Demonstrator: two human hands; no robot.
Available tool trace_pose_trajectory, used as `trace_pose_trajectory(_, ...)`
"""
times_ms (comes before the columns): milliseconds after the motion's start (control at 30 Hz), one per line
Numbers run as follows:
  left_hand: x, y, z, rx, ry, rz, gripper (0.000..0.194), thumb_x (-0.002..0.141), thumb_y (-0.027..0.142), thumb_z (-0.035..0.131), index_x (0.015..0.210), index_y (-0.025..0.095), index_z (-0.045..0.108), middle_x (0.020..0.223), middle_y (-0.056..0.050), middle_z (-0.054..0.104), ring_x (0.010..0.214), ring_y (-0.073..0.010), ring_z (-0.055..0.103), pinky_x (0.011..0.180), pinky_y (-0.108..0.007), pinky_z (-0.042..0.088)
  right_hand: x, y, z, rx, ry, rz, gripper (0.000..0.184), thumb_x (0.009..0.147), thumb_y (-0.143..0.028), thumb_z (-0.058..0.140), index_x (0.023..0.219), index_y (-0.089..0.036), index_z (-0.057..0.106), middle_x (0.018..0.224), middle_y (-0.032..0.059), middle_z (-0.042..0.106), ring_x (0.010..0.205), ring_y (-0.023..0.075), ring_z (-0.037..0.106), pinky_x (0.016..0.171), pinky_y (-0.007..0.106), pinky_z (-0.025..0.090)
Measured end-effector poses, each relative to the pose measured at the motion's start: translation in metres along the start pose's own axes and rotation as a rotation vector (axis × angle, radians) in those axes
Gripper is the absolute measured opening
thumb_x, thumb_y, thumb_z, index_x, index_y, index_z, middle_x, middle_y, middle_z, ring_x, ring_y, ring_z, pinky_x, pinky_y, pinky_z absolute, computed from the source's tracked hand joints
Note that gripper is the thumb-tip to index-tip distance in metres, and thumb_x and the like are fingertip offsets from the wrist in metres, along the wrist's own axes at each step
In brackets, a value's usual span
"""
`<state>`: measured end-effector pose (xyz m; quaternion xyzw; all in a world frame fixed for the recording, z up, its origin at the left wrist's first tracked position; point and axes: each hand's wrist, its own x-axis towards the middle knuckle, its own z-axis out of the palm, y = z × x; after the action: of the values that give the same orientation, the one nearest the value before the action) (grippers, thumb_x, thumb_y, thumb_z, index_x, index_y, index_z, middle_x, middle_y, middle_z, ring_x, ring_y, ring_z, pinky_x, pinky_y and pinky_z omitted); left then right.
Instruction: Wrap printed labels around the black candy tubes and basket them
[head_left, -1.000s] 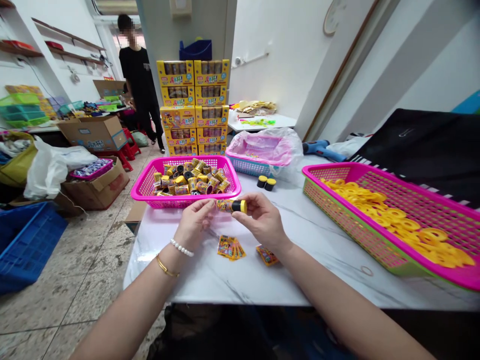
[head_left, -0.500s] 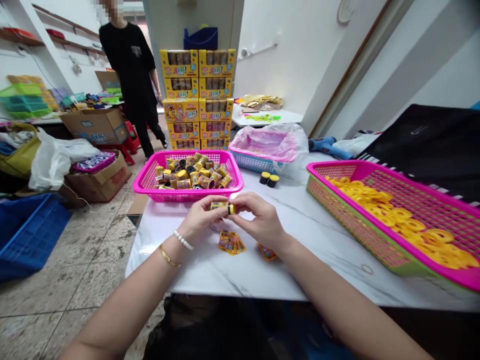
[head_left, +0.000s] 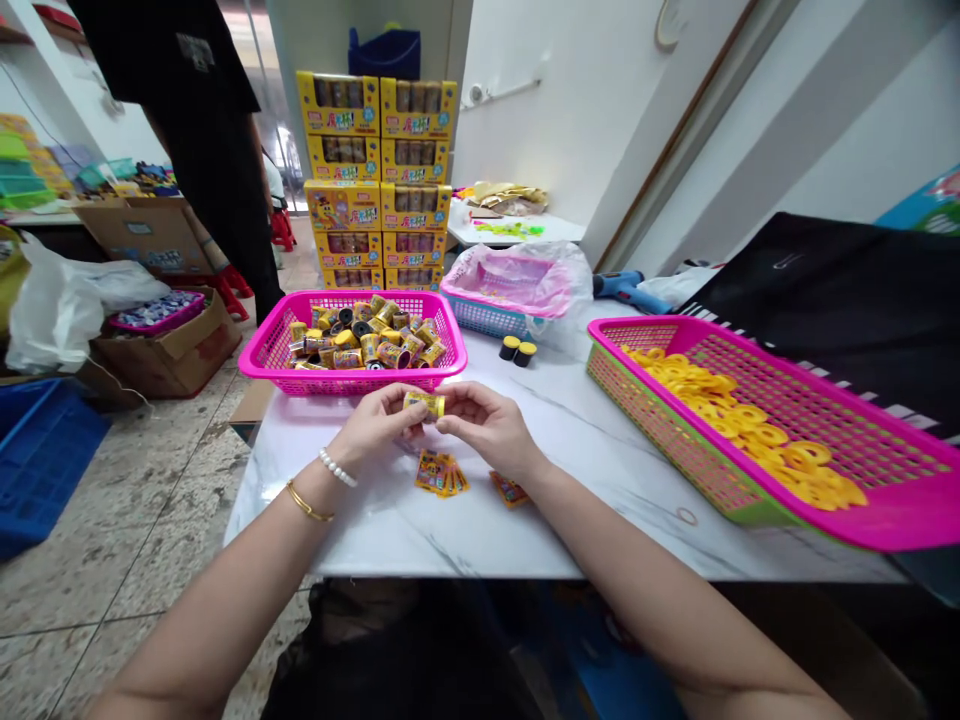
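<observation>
Both my hands pinch a small yellow labelled roll point(head_left: 424, 402) just above the white marble table point(head_left: 570, 470). My left hand point(head_left: 379, 425) grips its left end, fingers closed. My right hand point(head_left: 484, 430) holds its right end, fingers closed. Under my hands lie a small fan of orange stickers point(head_left: 440, 474) and another sticker pile point(head_left: 510, 489). Right behind my hands a pink basket point(head_left: 262, 355) holds several such rolls. Two black-and-yellow caps point(head_left: 517, 350) stand beyond my right hand.
A large pink-and-green basket point(head_left: 750, 505) with several yellow rings sits at the right. A blue basket lined with pink plastic point(head_left: 491, 320) stands behind. Stacked yellow boxes point(head_left: 379, 190) rise at the back. A person in black point(head_left: 202, 130) stands at the left, near cardboard boxes point(head_left: 176, 355) and a blue crate point(head_left: 41, 450).
My hands have closed together on the roll, and its black-and-yellow end cap no longer sticks out. The person in black has walked closer along the left. My view has shifted a little.
</observation>
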<state>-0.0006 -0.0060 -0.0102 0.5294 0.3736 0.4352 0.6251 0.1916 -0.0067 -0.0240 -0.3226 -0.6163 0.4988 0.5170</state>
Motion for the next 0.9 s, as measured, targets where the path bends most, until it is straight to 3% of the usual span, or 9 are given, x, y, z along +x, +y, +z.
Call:
trace_pose_trajectory(100, 0.001, -0.003, 0.001, -0.072, -0.021, -0.136, 0.063, 0.058, 0.065, 0.086, 0.079, 0.011, 0.063, 0.064, -0.003, 0.064, 0.045, -0.0059, 0.051, 0.043, -0.018, 0.036, 0.000, -0.004, -0.006, -0.034, -0.083, -0.056, 0.038, 0.068, -0.029, 0.090, 0.104, -0.026, 0.079, 0.104, 0.0032, 0.068, 0.086, 0.0141, 0.069, 0.077, 0.029, 0.062)
trace_pose_trajectory(233, 0.000, -0.001, 0.005, -0.207, -0.084, -0.169, 0.066, 0.060, 0.065, 0.085, 0.093, 0.013, 0.064, 0.057, -0.001, 0.062, 0.040, -0.0071, 0.048, 0.036, -0.017, 0.030, -0.001, -0.003, -0.007, 0.135, -0.088, -0.035, 0.019, 0.071, -0.031, 0.089, 0.087, -0.025, 0.081, 0.089, 0.0016, 0.068, 0.076, 0.0156, 0.070, 0.068, 0.033, 0.064)
trace_pose_trajectory(400, -0.003, 0.001, 0.009, -0.219, -0.074, -0.192, 0.063, 0.058, 0.064, 0.087, 0.084, 0.013, 0.061, 0.050, 0.001, 0.060, 0.032, -0.0057, 0.042, 0.031, -0.016, 0.028, -0.005, -0.003, -0.002, 0.181, -0.066, 0.043, 0.024, 0.070, -0.033, 0.089, 0.089, -0.023, 0.078, 0.087, 0.0004, 0.070, 0.068, 0.0150, 0.071, 0.063, 0.034, 0.065)
trace_pose_trajectory(633, -0.005, -0.003, 0.004, -0.269, -0.018, -0.311, 0.045, 0.075, 0.053, 0.080, 0.075, 0.013, 0.060, 0.046, 0.001, 0.057, 0.029, -0.0040, 0.038, 0.029, -0.012, 0.027, -0.005, 0.000, 0.013, 0.146, -0.035, -0.103, 0.030, 0.068, -0.045, 0.089, 0.082, -0.021, 0.077, 0.099, 0.0028, 0.063, 0.076, 0.0136, 0.068, 0.066, 0.031, 0.066)
trace_pose_trajectory(767, -0.002, -0.003, 0.004, -0.239, 0.010, -0.414, 0.045, 0.090, 0.052, 0.064, 0.069, 0.013, 0.058, 0.041, 0.001, 0.051, 0.025, -0.0054, 0.034, 0.026, -0.014, 0.023, -0.003, 0.004, 0.013, 0.022, -0.067, -0.116, 0.031, 0.074, -0.046, 0.085, 0.090, -0.020, 0.077, 0.107, 0.0051, 0.063, 0.079, 0.0128, 0.067, 0.066, 0.027, 0.064)
trace_pose_trajectory(900, -0.004, 0.002, 0.012, -0.281, 0.010, -0.373, 0.045, 0.096, 0.049, 0.056, 0.070, 0.012, 0.058, 0.043, 0.000, 0.053, 0.026, -0.0050, 0.035, 0.028, -0.014, 0.026, -0.005, 0.000, 0.011, 0.015, -0.072, -0.105, 0.029, 0.076, -0.046, 0.083, 0.090, -0.021, 0.077, 0.110, 0.0059, 0.062, 0.087, 0.0153, 0.068, 0.069, 0.028, 0.064)
